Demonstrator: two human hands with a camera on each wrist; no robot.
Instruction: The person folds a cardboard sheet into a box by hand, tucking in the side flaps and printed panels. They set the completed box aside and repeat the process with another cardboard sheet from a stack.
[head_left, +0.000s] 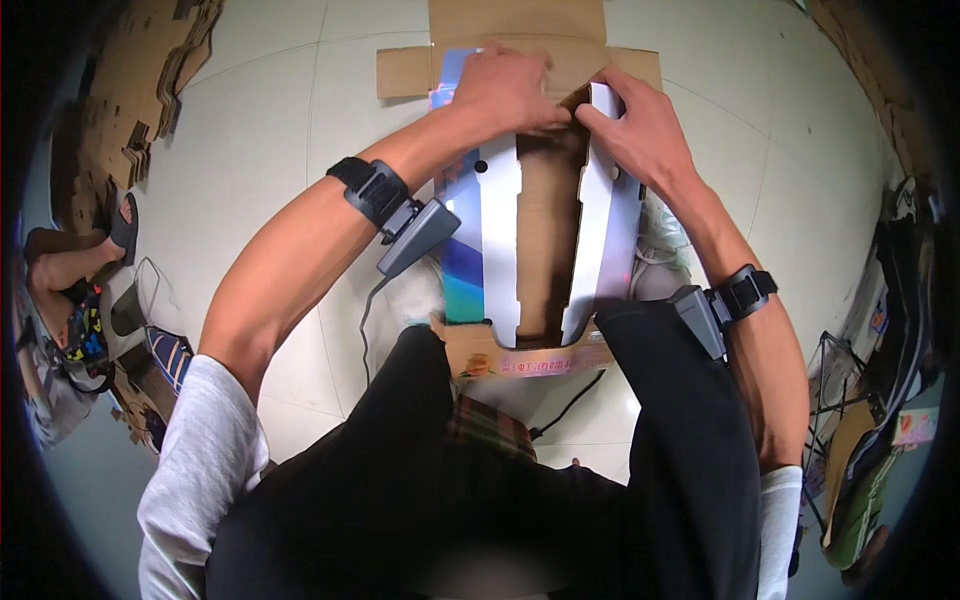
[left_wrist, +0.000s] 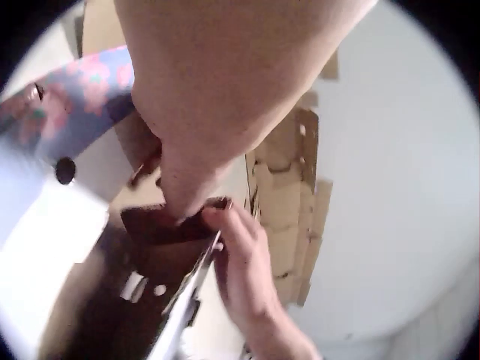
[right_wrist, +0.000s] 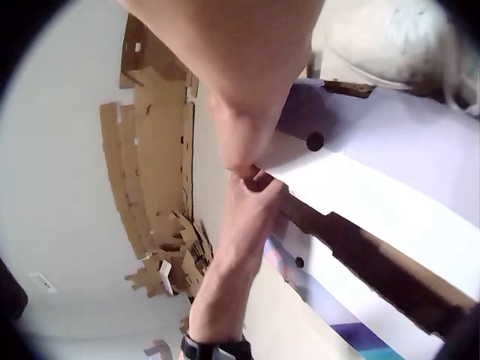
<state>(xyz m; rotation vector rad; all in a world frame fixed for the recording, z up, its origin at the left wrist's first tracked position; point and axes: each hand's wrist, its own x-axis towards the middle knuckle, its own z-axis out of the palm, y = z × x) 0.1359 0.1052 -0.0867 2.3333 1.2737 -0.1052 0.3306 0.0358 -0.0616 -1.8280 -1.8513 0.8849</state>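
A printed cardboard box with white inner panels and a brown interior stands between the knees, its top open in a long slot. At the far end the left hand lies over the left panel, its fingertips blurred near the slot. The right hand pinches the far end of the right white panel between thumb and fingers. In the left wrist view, a dark flap lies between the two hands. The right wrist view shows both hands close together at the box's end.
Brown flaps spread beyond the box on the tiled floor. Flattened cardboard is stacked at the far left. A pale shoe sits beside the box. Another person's leg shows at the left edge.
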